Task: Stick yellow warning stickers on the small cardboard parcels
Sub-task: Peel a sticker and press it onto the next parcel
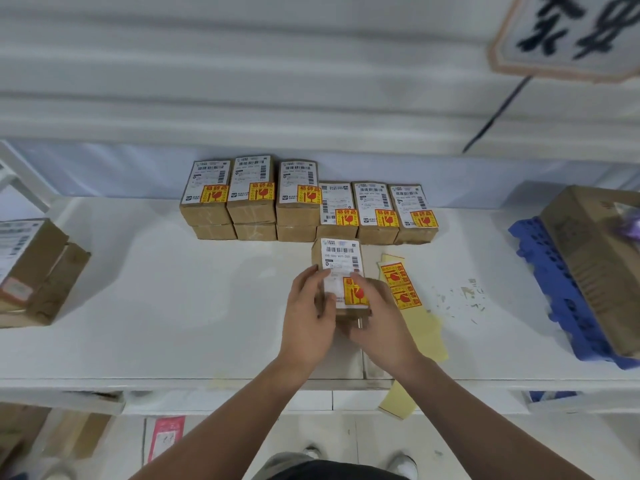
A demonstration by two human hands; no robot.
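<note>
Parcels at the back of the white table [173,306] mostly look finished: the row [308,202] there shows six tops, each with a yellow warning sticker, and the three on the left sit on a lower layer of three whose tops are hidden. One more parcel [341,261] lies in front of the row, under both hands. Its sticker [355,294] is already on the white label; the right hand [377,323] curls over the parcel with its fingers pressing the sticker's edge, while the left hand [308,327] grips the parcel's left side to steady it. So this one seems nearly done. Two unused stickers remain on the backing strip [403,289] just right of the parcel. A larger box [31,268] at far left carries no yellow sticker that I can see
</note>
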